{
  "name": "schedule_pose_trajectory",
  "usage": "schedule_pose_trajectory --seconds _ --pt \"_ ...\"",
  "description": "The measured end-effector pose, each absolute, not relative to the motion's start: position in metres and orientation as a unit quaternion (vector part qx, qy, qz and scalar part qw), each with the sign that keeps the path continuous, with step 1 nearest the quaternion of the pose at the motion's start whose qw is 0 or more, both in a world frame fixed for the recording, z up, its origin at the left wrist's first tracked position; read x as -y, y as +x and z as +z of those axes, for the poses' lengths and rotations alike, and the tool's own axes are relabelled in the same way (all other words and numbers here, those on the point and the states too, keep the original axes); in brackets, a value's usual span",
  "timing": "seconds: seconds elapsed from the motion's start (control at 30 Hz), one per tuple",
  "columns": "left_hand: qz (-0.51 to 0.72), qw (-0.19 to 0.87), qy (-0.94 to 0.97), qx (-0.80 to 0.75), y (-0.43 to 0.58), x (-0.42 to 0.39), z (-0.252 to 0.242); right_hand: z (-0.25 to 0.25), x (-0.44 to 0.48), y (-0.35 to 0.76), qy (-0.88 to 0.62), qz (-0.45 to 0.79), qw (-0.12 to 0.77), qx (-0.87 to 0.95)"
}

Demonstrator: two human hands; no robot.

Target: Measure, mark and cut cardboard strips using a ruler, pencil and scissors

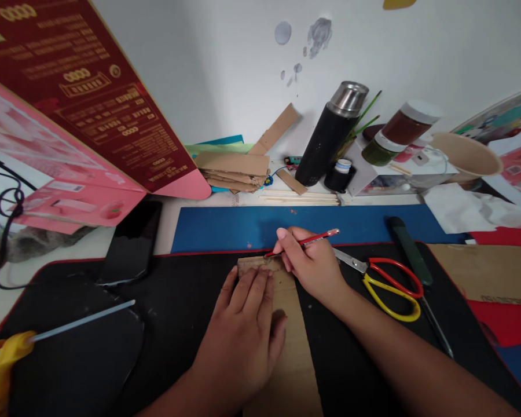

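Observation:
A long strip of brown cardboard (293,347) lies on the black mat, running from the far side towards me. My left hand (247,324) rests flat on it, fingers stretched out and pressing near its far end. Under those fingertips is a small brownish piece (245,263), mostly covered, whose kind I cannot make out. My right hand (315,263) grips a red pencil (319,237), its tip touching the cardboard near the far edge. Just right of that hand lie scissors (393,286) with one red and one yellow handle.
A dark green-handled tool (410,252) lies beyond the scissors. At left are a yellow glue gun (4,359) with a glue stick, and a black phone (132,243). Behind stand a black thermos (327,142), stacked cardboard pieces (234,168), paint jars (402,130) and a red-pink box (108,110).

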State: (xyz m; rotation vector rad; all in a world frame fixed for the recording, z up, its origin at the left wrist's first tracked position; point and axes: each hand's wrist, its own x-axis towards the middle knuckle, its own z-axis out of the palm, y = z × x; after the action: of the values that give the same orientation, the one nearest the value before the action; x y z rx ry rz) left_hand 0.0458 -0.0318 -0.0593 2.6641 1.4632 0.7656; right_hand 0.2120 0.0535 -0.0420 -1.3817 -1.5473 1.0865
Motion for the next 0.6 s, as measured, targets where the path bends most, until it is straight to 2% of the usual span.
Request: schedule_pose_trajectory --seconds 0.3,0.6 --pt "0.238 0.003 0.851 -0.469 0.045 0.033 -0.0618 -0.0441 -0.0534 0.2123 -0.537 0.421 0.395 0.615" --pt "0.225 -0.01 0.854 -0.469 0.045 0.0333 -0.0601 -0.0483 -0.0488 0.2151 -0.51 0.447 0.477 0.559"
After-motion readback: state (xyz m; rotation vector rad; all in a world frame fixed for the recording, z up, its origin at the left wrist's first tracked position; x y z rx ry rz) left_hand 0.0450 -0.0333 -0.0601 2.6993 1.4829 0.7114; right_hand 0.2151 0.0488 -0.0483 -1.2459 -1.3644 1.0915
